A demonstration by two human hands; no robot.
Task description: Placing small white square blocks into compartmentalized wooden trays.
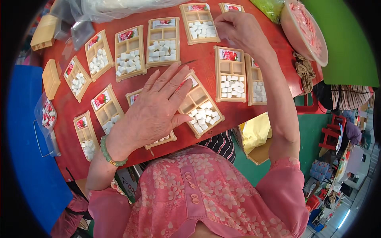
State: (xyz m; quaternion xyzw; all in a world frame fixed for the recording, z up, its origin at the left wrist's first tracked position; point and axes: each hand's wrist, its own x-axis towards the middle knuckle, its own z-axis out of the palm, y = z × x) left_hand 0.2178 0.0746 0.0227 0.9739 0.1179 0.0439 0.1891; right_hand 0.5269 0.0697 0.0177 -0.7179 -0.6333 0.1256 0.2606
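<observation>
My left hand lies flat, fingers spread, on a tan compartment tray near the table's front edge, and its fingertips reach a second tray holding white cubes. My right hand stretches to the far right of the red table. Its fingers are bent beside a tray filled with white cubes and over the corner of another tray. Whether it holds anything I cannot tell. Several more tan trays with white cubes and red picture cards lie in rows.
A large pink bowl of pink pieces stands at the far right, with a coil of brown twine near it. Clear plastic bags lie at the far edge. Empty tan trays sit at the left. A plastic basket hangs at the left edge.
</observation>
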